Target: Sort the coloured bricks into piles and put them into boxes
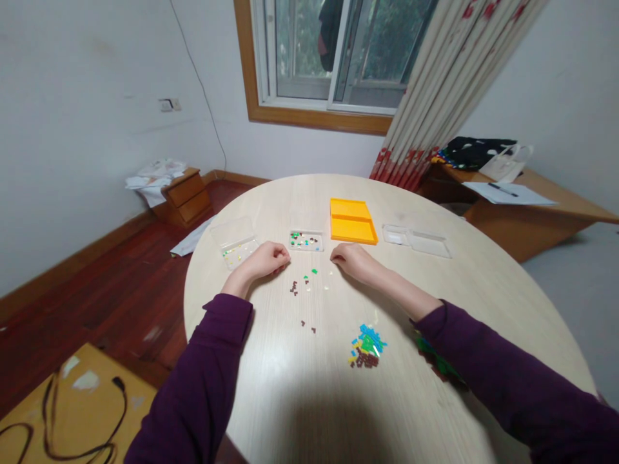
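Note:
My left hand (269,259) rests by the table's left side with its fingers curled together; anything between them is hidden. Beside it is a clear plastic case (239,255) holding small yellow pieces. My right hand (354,260) is pinched closed in front of the open yellow box (353,225), and I cannot make out what it holds. Between and beyond both hands sits a small clear box (306,241) with mixed green, brown, white and blue pieces. Loose green pieces (314,271) and brown pieces (294,288) lie on the tabletop between my hands.
A pile of blue, green, yellow and brown pieces (368,348) lies nearer me. More pieces (440,361) show partly under my right sleeve. An open clear case (416,241) stands right of the yellow box, on the round table (290,399).

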Demonstrator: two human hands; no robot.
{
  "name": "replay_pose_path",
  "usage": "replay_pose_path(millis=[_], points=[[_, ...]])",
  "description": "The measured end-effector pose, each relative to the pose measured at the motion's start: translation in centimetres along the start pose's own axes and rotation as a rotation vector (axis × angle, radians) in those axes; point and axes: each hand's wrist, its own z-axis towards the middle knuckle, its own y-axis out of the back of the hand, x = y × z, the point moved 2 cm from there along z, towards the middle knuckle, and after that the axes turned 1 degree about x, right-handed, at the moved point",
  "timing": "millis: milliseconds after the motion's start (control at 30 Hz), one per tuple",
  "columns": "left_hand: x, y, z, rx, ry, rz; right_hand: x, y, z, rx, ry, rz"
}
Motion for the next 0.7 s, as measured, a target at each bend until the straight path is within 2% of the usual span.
replay_pose_path(millis=[100, 167, 267, 367, 500, 700], points=[[0.2, 0.0, 0.1, 0.003, -0.005, 0.002, 0.9, 0.4, 0.1, -0.014, 0.028, 0.039], [0.3, 0.1, 0.2, 0.003, -0.009, 0.006, 1.5, 1.4, 0.7, -0.075, 0.041, 0.045], [0.3, 0.1, 0.3, -0.005, -0.021, 0.000, 2.4, 2.9, 2.9, -0.186, 0.046, 0.036], [0.2, 0.2, 0.1, -0.011, -0.014, -0.037, 3.0, 3.6, 5.3, -0.196, 0.016, 0.017], [0.1, 0.2, 0.1, -0.020, -0.007, -0.052, 3.1, 3.5, 5.7, -0.116, -0.050, -0.008], [0.3, 0.1, 0.4, -0.003, -0.003, -0.040, 2.2, 2.0, 0.7, 0.170, -0.017, 0.035]])
